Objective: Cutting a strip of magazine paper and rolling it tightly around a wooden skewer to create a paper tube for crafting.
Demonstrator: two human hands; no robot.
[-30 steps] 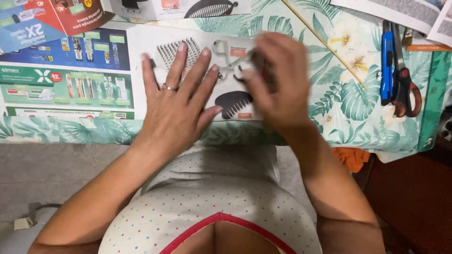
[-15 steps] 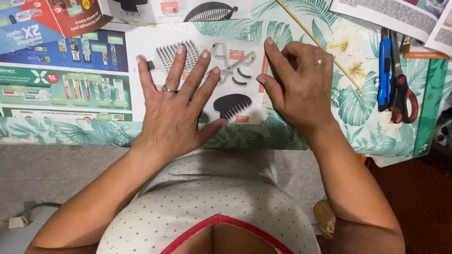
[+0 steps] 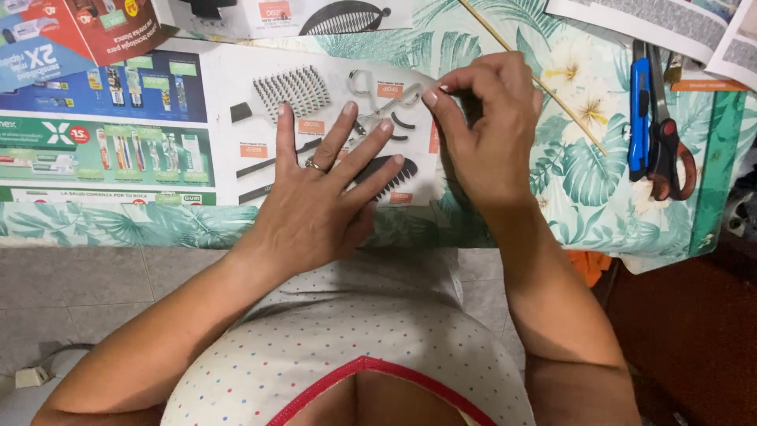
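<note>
Our left hand [image 3: 315,205] lies flat and open on the catalogue page [image 3: 236,95], keeping it still. Our right hand [image 3: 489,134] pinches the page's edge with fingertips, so it can lift.

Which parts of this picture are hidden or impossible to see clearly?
Head view:
- Page under the left hand: its pictures are partly covered.
- Page edge at the right hand: fingers hide whether it is pinched.
- Scissors: blade tips hidden behind papers at the top.
- Stick: middle hidden by the right hand.
</note>
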